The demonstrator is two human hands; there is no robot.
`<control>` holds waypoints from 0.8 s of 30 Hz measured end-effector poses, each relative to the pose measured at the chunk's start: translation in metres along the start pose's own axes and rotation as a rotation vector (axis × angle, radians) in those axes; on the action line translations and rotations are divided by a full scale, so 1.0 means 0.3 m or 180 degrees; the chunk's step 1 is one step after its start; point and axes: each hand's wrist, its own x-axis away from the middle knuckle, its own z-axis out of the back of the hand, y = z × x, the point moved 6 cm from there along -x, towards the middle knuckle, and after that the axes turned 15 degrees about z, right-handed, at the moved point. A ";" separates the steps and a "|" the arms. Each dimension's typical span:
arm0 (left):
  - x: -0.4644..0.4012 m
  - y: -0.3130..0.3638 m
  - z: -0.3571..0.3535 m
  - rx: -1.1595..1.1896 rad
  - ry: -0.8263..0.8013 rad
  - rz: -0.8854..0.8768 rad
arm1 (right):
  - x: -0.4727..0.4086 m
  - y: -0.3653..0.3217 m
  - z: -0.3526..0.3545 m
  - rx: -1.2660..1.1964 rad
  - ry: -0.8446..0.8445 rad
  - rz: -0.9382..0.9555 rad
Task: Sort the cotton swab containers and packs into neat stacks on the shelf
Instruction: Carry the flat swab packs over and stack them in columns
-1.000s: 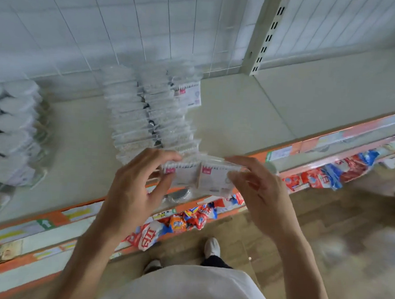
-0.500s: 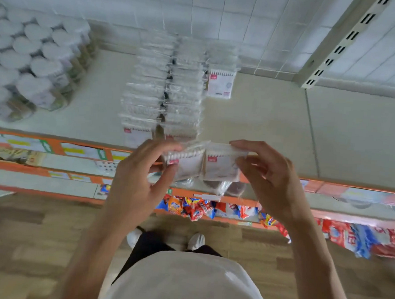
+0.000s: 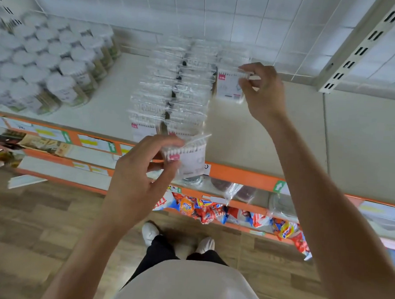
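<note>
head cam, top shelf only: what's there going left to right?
Round cotton swab containers → two rows of flat swab packs → third row at the back, where the right hand holds a pack → bare shelf. The left hand's pack overlaps the rows, so it is left out.

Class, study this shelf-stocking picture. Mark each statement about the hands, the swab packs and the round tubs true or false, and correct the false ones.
1. The right hand holds a swab pack at the back of the shelf. True.
2. The left hand is empty. False: it pinches another pack near the shelf's front edge.
3. The round tubs stand to the right of the pack rows. False: they stand to the left.
4. Snack bags hang below the shelf. True.
</note>
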 end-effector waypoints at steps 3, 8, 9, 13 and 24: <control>0.016 -0.005 -0.005 -0.0016 0.0022 0.0046 | -0.018 0.050 -0.042 0.0028 0.0126 -0.0055; 0.034 -0.016 -0.025 -0.0110 -0.0057 0.0051 | -0.007 0.081 -0.065 0.0190 0.0151 -0.0032; 0.035 -0.016 -0.028 -0.0141 -0.0066 0.0037 | -0.006 0.083 -0.069 0.0212 0.0143 -0.0006; 0.030 -0.012 -0.037 -0.0116 -0.0080 0.0031 | -0.005 0.089 -0.066 0.0297 0.0212 -0.0027; 0.016 -0.016 -0.058 -0.0114 -0.0179 0.0046 | -0.020 0.074 -0.057 0.0837 -0.0091 -0.0107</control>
